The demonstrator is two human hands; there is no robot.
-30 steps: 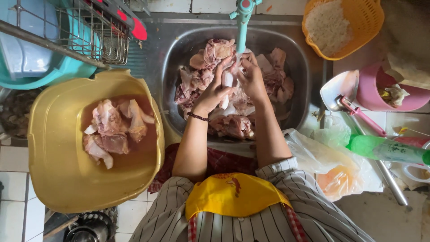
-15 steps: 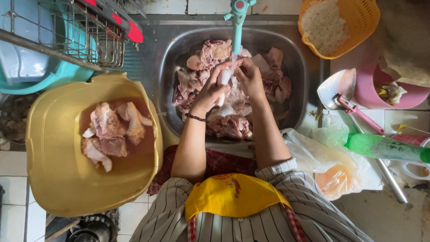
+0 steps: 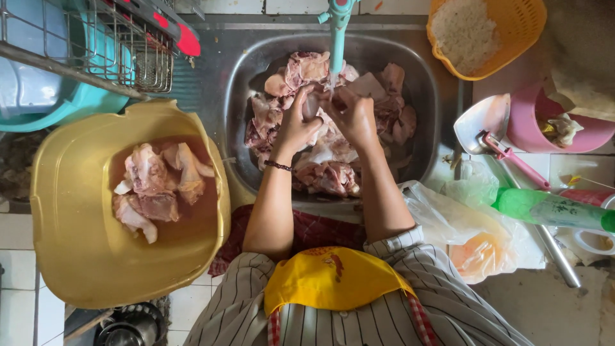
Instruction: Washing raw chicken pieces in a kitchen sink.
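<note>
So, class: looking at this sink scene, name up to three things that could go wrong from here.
1. Both hands, left hand and right hand, rub a chicken piece under the tap; splashes may reach the rice basket nearby.
2. The yellow tub of meat in liquid overhangs the counter edge and might tip.
3. The wet piece could slip from the fingers.

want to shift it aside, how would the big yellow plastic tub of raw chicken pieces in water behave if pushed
The yellow plastic tub probably feels heavy: brownish water and chicken pieces fill its bottom. The liquid would likely slosh. It seems to overhang the tiled counter, so it may tip.
</note>
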